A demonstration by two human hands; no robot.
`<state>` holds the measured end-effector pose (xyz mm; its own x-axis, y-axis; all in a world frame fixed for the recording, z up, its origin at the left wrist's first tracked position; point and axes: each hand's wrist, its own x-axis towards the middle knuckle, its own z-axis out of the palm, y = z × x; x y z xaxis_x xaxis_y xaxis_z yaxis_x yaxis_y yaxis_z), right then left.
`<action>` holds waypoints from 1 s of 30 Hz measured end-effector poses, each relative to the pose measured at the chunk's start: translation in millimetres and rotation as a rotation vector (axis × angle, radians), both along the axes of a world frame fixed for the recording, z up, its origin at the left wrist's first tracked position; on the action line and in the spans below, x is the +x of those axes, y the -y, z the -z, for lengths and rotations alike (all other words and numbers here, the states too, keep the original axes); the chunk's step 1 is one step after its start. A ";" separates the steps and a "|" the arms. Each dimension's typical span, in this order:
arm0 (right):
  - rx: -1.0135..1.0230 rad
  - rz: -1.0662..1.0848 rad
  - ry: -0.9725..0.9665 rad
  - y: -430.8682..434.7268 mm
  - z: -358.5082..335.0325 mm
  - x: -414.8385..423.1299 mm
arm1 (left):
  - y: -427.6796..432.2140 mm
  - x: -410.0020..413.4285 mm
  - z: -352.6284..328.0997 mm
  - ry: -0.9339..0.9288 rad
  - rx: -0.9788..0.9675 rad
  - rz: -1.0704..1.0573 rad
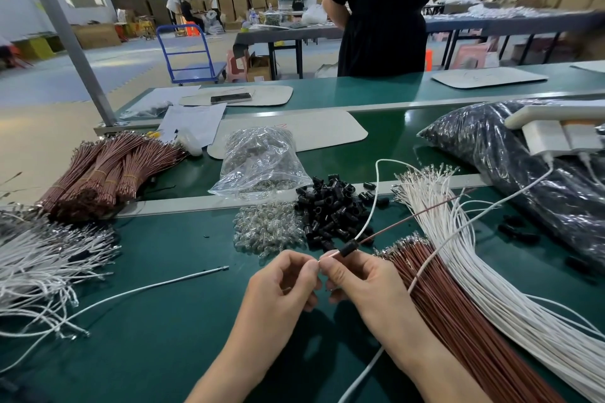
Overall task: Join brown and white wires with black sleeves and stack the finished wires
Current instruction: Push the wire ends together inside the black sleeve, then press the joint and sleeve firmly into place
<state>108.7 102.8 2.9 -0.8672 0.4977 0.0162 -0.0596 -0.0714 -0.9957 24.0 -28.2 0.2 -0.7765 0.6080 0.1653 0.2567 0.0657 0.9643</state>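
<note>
Head view: black sleeve on pinched wires slants toward upper right.

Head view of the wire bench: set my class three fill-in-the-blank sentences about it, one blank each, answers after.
The left hand and right hand pinch a wire pair passing through one ____ sleeve.
The loose white wires lie just right of a wire heap coloured ____.
The pile of loose sleeves lies to the ____ of the pile of glassy parts.
Answers: black; brown; right.
</note>
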 end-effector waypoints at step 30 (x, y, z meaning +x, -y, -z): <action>-0.445 0.055 -0.075 -3.2 -8.2 -0.8 | -14.8 -54.7 8.3 -0.941 -0.684 -0.372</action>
